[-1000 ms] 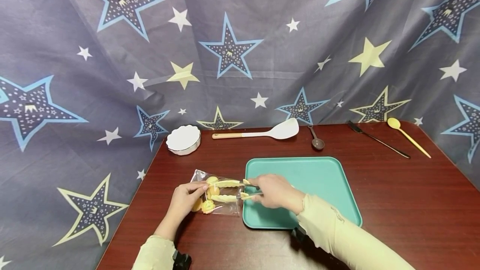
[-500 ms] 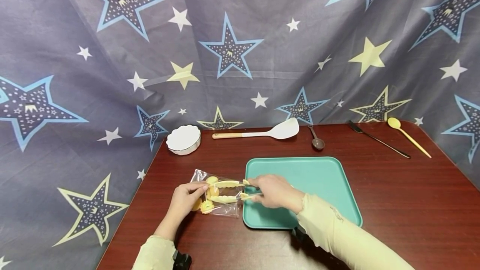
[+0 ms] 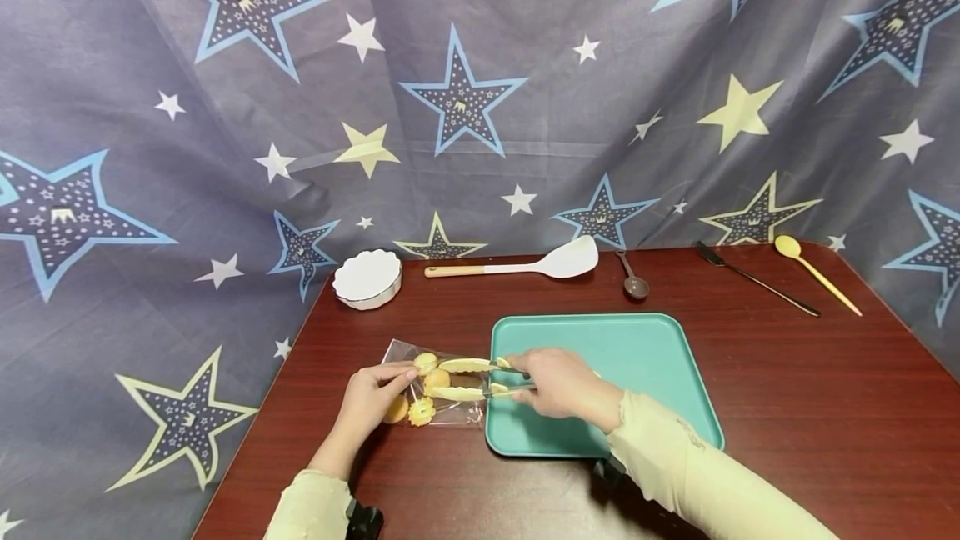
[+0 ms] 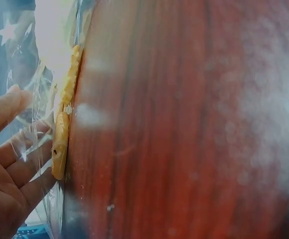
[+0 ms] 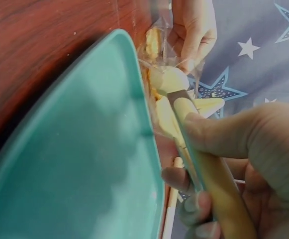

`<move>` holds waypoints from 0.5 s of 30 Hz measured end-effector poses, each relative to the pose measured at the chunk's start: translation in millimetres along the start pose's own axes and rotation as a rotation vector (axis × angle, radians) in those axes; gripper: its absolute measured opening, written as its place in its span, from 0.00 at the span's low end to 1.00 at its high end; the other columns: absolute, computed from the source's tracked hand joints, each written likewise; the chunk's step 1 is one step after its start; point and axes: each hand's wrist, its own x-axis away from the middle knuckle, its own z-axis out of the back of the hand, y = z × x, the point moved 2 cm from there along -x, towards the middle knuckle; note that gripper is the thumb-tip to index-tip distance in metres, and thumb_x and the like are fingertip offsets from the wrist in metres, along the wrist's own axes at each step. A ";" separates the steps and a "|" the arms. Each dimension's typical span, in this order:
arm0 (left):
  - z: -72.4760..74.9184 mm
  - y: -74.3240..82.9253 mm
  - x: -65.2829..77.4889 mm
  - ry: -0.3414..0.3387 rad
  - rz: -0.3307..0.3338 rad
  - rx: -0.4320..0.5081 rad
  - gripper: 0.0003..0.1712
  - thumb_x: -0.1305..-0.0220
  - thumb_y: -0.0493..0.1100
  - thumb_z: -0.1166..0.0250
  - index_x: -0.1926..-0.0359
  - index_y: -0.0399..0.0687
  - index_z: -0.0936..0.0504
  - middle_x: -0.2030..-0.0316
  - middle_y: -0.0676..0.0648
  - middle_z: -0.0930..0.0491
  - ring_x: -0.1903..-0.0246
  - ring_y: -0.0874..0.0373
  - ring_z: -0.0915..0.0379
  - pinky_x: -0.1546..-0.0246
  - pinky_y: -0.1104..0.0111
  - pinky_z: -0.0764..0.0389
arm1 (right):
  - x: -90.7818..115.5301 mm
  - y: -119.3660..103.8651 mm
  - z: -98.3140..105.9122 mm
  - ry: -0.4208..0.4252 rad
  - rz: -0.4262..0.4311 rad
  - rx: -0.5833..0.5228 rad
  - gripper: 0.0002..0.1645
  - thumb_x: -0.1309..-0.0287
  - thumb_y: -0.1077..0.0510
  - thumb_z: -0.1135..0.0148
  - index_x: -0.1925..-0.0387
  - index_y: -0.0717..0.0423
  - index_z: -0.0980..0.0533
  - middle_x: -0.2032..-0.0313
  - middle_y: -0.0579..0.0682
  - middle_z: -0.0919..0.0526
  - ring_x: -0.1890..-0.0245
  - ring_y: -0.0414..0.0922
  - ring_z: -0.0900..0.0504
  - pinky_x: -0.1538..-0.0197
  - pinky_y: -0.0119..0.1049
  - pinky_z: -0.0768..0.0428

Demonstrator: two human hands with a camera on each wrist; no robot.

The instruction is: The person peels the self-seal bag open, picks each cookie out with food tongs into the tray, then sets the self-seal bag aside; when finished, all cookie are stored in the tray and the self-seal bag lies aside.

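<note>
My left hand (image 3: 371,394) pinches the upper left part of a clear plastic bag (image 3: 453,415) lying on the table. Inside the bag are several yellow cookies (image 3: 422,412); in the left wrist view two cookies (image 4: 59,144) show edge-on through the film. My right hand (image 3: 562,383) grips a pair of tongs (image 3: 463,394) with pale yellow tips and metal arms. The tongs lie level, their two arms spread apart, with the tips at the bag beside the cookies. In the right wrist view my thumb presses along one yellow handle (image 5: 219,189), my fingers on the other side.
A teal tray (image 3: 622,348) sits under my right hand, just right of the bag. Along the back stand a white fluted dish (image 3: 367,277), a white spatula (image 3: 570,259), a brown measuring spoon (image 3: 635,283), a black fork (image 3: 750,276) and a yellow spoon (image 3: 789,247).
My right hand and the tongs have drawn slightly to the right. The cookies in the bag have shifted a little the same way. My left hand stays in place.
</note>
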 end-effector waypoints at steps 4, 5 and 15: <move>-0.3 0.2 -0.3 -0.002 0.001 -0.008 0.07 0.41 0.43 0.29 0.64 0.47 0.09 0.60 0.50 0.13 0.51 0.53 0.20 0.43 0.57 0.26 | 2.1 -1.5 1.6 -0.006 -0.007 0.018 0.34 0.43 0.47 0.31 0.37 0.53 0.26 0.45 0.52 0.19 0.47 0.53 0.20 0.51 0.51 0.20; -0.3 0.1 -0.3 0.000 0.003 -0.008 0.07 0.41 0.43 0.29 0.64 0.47 0.09 0.60 0.50 0.13 0.51 0.53 0.20 0.43 0.57 0.26 | 2.0 -1.8 1.3 -0.009 -0.003 0.020 0.34 0.43 0.46 0.31 0.37 0.53 0.26 0.45 0.52 0.19 0.47 0.53 0.21 0.51 0.51 0.20; -1.1 -0.2 -0.2 -0.002 0.003 -0.009 0.06 0.42 0.43 0.28 0.64 0.47 0.09 0.59 0.49 0.13 0.51 0.51 0.19 0.43 0.55 0.26 | -2.2 1.5 -4.6 -0.037 0.014 0.012 0.34 0.41 0.46 0.33 0.36 0.53 0.27 0.44 0.52 0.20 0.46 0.53 0.21 0.51 0.51 0.21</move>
